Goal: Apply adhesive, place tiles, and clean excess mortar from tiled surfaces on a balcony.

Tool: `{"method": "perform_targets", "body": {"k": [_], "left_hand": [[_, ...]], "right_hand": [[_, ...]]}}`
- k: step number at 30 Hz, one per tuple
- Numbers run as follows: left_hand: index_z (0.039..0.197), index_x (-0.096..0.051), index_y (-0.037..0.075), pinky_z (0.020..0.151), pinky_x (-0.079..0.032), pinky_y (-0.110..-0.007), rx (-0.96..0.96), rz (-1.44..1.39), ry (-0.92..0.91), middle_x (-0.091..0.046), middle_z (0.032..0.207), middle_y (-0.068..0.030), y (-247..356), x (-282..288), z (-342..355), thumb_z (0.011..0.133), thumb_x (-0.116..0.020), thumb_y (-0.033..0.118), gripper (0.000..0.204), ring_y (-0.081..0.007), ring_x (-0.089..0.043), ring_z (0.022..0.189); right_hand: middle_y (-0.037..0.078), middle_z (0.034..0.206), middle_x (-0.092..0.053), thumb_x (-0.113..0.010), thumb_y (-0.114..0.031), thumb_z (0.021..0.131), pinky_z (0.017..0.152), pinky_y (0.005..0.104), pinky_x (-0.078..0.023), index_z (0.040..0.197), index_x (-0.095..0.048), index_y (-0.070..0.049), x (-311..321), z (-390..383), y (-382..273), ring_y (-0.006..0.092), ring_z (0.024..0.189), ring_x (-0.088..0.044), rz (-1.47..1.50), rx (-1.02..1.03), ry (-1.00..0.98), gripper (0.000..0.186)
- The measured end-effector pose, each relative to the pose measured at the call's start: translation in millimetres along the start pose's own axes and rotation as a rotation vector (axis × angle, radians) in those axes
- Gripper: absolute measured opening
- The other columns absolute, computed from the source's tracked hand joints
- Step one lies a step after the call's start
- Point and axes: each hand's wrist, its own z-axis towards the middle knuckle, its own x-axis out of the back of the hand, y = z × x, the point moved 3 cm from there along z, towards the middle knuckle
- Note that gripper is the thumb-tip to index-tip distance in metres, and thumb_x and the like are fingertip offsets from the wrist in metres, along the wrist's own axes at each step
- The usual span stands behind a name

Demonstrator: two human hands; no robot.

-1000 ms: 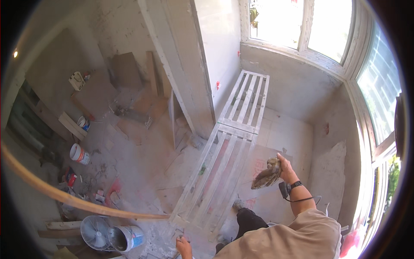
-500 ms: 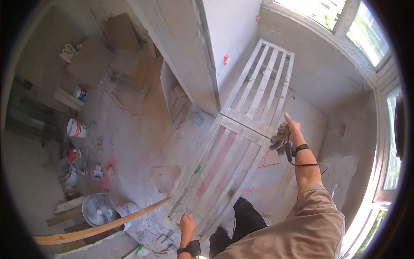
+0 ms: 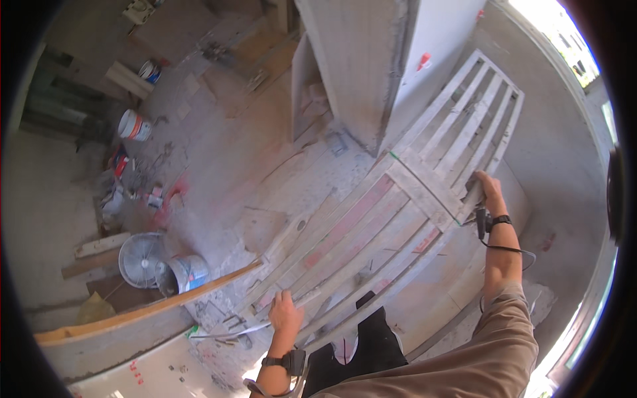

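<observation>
A long slatted, dust-covered whitish platform (image 3: 407,214) runs diagonally in front of me, with a split across it near a green line. My left hand (image 3: 285,310) is closed on its near-left end, a watch-like strapped device on the wrist. My right hand (image 3: 490,192) is closed at the platform's right rail, beside that split, with the bunched greyish gloves partly hidden under it. A black device with a cable sits on my right wrist. A long wooden strip (image 3: 152,308) crosses at the lower left, close to the platform's end. My dark-trousered legs show below the slats.
A concrete pillar (image 3: 352,66) stands behind the platform, with low walls and windows to the right. On the dusty, rubble-strewn floor at the left are a paint bucket (image 3: 135,126), a round fan (image 3: 139,262), another bucket (image 3: 186,275), boards and scraps.
My view has tilted downward. My right hand, carrying the gloves, has come onto the platform's right rail. My left hand has risen from the lower edge onto the platform's near end.
</observation>
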Motion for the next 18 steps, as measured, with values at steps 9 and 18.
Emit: {"method": "perform_targets", "body": {"k": [9, 18], "left_hand": [[0.105, -0.064, 0.010, 0.078, -0.053, -0.043, -0.034, 0.071, -0.066, -0.067, 0.100, -0.0128, -2.3, 2.7, 44.4, 0.073, -0.073, 0.029, 0.037, -0.0339, -0.065, 0.090], [0.092, -0.068, 0.015, 0.071, -0.052, -0.045, 0.012, 0.151, -0.134, -0.069, 0.088, -0.0081, -12.1, -3.0, 78.3, 0.070, -0.072, 0.025, 0.025, -0.0325, -0.066, 0.082]], "right_hand": [[0.016, 0.075, -0.064, -0.062, -0.017, 0.081, 0.056, 0.0376, -0.056, 0.089, -0.064, 0.007, -2.5, -0.2, 10.2, 0.0268, 0.060, -0.064, 0.044, 0.056, -0.042, 0.025], [0.009, 0.071, -0.061, -0.062, -0.022, 0.082, 0.052, 0.0323, -0.050, 0.085, -0.062, 0.001, 17.7, 4.6, 12.1, 0.0202, 0.058, -0.060, 0.006, 0.025, 0.028, 0.024]]}}
